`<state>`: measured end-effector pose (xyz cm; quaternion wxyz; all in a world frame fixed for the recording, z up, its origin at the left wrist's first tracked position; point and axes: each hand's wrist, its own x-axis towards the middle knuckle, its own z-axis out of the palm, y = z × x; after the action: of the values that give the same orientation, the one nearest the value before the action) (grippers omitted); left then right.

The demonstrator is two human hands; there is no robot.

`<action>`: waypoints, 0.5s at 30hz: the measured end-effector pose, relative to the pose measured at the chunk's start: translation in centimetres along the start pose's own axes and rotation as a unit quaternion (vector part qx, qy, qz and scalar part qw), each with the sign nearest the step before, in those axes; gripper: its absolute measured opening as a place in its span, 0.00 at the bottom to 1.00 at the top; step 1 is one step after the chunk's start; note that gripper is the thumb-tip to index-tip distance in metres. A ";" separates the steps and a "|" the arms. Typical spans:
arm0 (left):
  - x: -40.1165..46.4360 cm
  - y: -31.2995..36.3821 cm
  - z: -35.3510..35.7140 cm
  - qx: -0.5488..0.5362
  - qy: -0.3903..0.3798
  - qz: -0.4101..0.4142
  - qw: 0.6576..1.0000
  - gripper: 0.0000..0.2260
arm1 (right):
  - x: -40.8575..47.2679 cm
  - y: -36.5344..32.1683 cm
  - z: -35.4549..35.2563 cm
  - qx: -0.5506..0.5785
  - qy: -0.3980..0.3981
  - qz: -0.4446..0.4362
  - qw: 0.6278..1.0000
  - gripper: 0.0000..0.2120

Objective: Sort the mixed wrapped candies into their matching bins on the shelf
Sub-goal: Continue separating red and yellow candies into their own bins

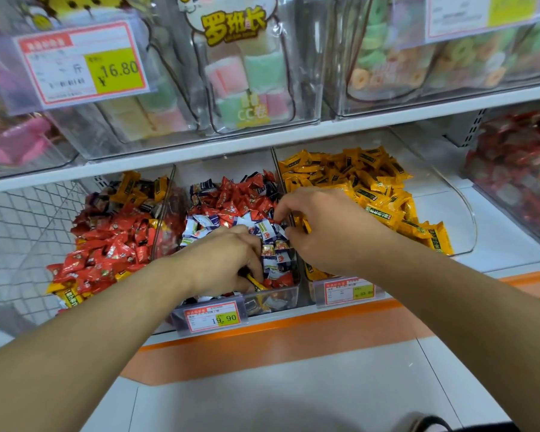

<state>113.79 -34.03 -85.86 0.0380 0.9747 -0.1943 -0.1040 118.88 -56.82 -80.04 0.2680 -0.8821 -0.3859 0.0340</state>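
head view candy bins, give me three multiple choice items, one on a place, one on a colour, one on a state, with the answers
1. Where is the left hand?
A. in the middle bin
B. on the upper shelf
C. on the wire basket

2. What colour are the candies in the right bin?
A. green
B. yellow
C. pink

3. What is the right hand doing?
A. lying flat on the shelf edge
B. hanging idle
C. pinching yellow wrappers

Answers:
1 A, its fingers dig among the white, blue and red candies of the middle bin.
2 B, that bin is filled with yellow candies.
3 C, yellow wrappers show between its curled fingers at the divider.
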 end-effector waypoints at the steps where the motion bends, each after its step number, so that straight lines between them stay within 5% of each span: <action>1: 0.0 0.0 0.1 -0.008 0.007 -0.009 1.000 0.11 | 0.0 0.0 0.0 0.001 0.000 0.001 1.000 0.12; 7: -1.2 0.2 0.0 -0.067 0.108 -0.068 0.990 0.04 | 0.0 -0.1 0.0 -0.001 0.000 0.002 1.000 0.12; 15: -0.8 1.3 0.0 -0.059 0.057 -0.055 0.995 0.12 | -0.2 -0.3 0.0 0.001 0.004 0.007 1.000 0.12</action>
<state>112.59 -34.88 -85.58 0.1003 0.9843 -0.1311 -0.0619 118.54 -56.82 -79.94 0.2702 -0.8845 -0.3788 0.0327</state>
